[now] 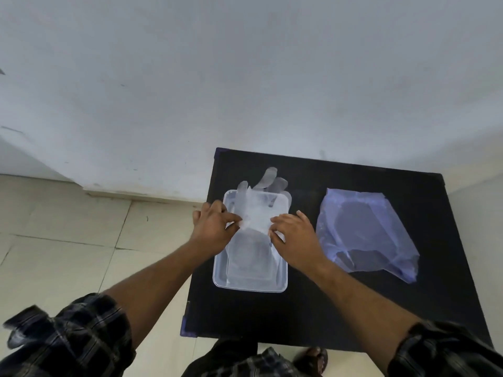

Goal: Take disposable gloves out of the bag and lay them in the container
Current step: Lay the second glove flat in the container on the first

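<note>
A clear rectangular plastic container (221,278) stands on the left part of a black table (313,308). A thin translucent disposable glove (258,205) lies over the container's far half, its fingers reaching past the far rim. My left hand (212,227) pinches the glove's cuff at the left side. My right hand (296,235) pinches the same cuff at the right side. More clear film lies flat inside the container near the front. A bluish translucent plastic bag (364,232) lies crumpled on the table to the right of my right hand.
The table stands against a pale wall (245,77), with beige floor tiles (68,240) to its left. A sandalled foot (313,360) shows under the table's near edge.
</note>
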